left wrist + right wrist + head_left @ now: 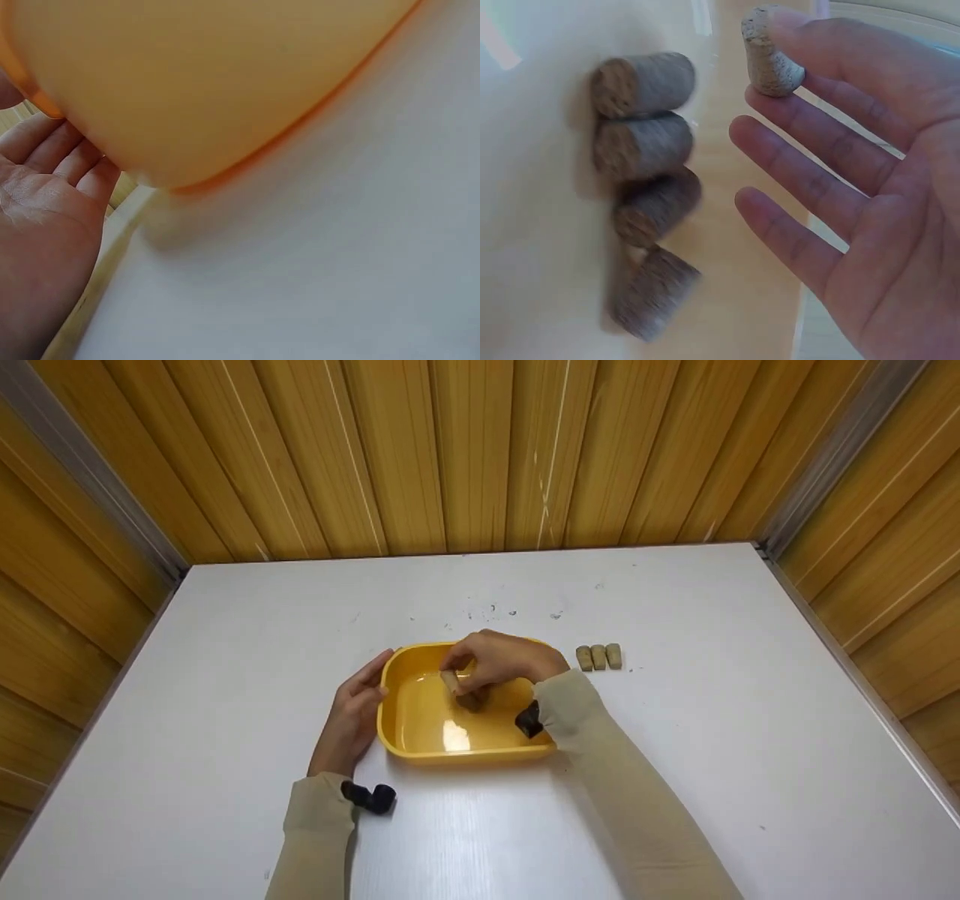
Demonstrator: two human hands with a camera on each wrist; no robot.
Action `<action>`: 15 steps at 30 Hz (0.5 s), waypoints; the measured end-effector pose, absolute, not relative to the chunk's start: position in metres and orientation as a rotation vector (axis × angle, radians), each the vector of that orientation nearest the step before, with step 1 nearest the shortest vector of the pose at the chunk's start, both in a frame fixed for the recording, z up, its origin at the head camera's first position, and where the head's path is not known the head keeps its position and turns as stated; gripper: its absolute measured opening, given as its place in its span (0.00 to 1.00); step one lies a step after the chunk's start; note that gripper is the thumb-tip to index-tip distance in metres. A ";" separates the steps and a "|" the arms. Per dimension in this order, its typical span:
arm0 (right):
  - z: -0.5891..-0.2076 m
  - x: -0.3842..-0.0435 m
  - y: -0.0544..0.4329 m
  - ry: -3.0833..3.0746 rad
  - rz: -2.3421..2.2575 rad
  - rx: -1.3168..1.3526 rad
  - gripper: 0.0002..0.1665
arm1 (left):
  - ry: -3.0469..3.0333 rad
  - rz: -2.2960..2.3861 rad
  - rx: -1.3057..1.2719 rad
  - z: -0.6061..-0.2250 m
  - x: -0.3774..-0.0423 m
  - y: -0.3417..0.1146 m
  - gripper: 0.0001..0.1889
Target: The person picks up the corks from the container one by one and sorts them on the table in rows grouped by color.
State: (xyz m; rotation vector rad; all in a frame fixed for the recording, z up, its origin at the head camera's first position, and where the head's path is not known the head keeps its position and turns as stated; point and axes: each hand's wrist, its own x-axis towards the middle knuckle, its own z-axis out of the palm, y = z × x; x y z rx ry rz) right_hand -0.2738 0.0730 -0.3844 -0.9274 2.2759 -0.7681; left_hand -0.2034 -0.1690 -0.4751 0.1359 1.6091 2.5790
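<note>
We see one cork (pixel 772 75) over the yellow tray (pixel 427 727), pinched by the right hand's (pixel 499 656) thumb and fingers, the others spread. Four corks (pixel 652 146) lie inside. The left hand (pixel 356 706) grips the tray's left rim. Three corks (pixel 598 657) sit rightward on the tabletop (pixel 225 697).

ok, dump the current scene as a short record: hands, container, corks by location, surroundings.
left_hand: left hand holds the rim at the tub's left end, thumb over it
right_hand: right hand pinches the held cork within the tub's outline
container: yellow tub, open-topped, on the white table
corks_in_tub: four corks, lying on their sides
corks_on_table: three corks in a row, right of the tub
surroundings: wood-look panels behind the table
</note>
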 end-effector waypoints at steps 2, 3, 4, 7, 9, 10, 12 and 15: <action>-0.380 -0.273 0.079 2.310 -0.771 -0.929 0.23 | 1.611 2.580 0.144 -0.475 -0.203 -0.169 0.30; -0.378 -0.273 0.082 2.319 -0.781 -0.932 0.23 | 1.612 2.577 0.152 -0.475 -0.203 -0.169 0.30; -0.376 -0.273 0.086 2.326 -0.793 -0.939 0.24 | 1.612 2.577 0.156 -0.476 -0.203 -0.170 0.29; -0.371 -0.272 0.097 2.349 -0.833 -0.974 0.24 | 1.602 2.576 0.166 -0.475 -0.203 -0.170 0.30; -0.370 -0.273 0.105 2.367 -0.854 -0.998 0.24 | 1.591 2.576 0.168 -0.475 -0.203 -0.170 0.30; -0.370 -0.273 0.109 2.377 -0.867 -1.002 0.24 | 1.584 2.579 0.167 -0.475 -0.202 -0.170 0.30; -0.369 -0.273 0.116 2.407 -0.886 -1.016 0.24 | 1.570 2.581 0.167 -0.475 -0.202 -0.170 0.30; -0.369 -0.273 0.128 2.453 -0.915 -1.028 0.25 | 1.563 2.583 0.168 -0.475 -0.202 -0.171 0.30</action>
